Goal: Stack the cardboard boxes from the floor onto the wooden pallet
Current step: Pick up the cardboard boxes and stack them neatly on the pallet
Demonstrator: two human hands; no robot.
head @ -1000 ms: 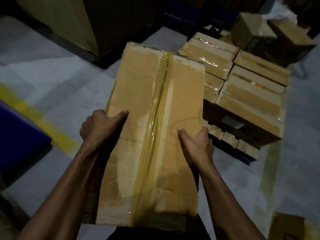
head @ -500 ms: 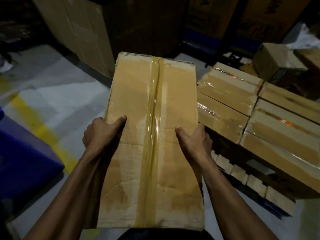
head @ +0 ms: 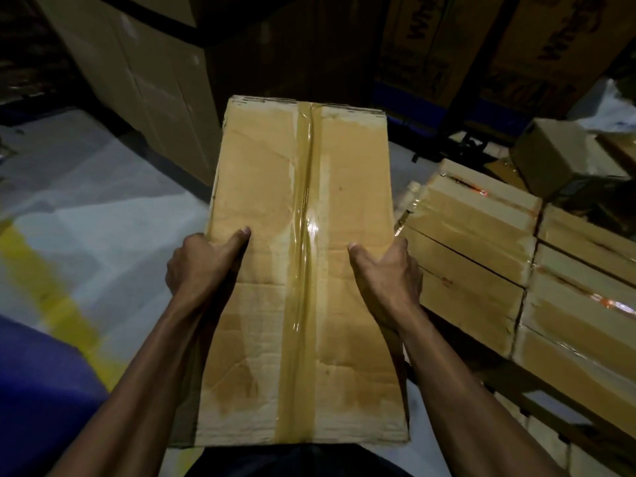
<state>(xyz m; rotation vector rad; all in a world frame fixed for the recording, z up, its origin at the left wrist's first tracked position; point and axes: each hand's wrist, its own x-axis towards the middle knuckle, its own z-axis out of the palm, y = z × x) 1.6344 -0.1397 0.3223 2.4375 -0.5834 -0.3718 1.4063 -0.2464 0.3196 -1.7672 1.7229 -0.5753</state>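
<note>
Two hands carrying one taped box toward pallet.
Left hand (head: pixel 199 266) and right hand (head: pixel 387 270) clamped on opposite sides of box (head: pixel 303 270), thumbs on top for balance; stacked boxes (head: pixel 481 256) alongside.

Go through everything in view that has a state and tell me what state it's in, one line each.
Long tan cardboard box: taped shut, held off the floor, level.
Left hand: grips the box's left edge, thumb on top.
Right hand: grips the box's right edge, thumb on top.
Taped cardboard boxes on the pallet: sealed, stacked side by side.
Small brown box behind them: closed, tilted.
</note>
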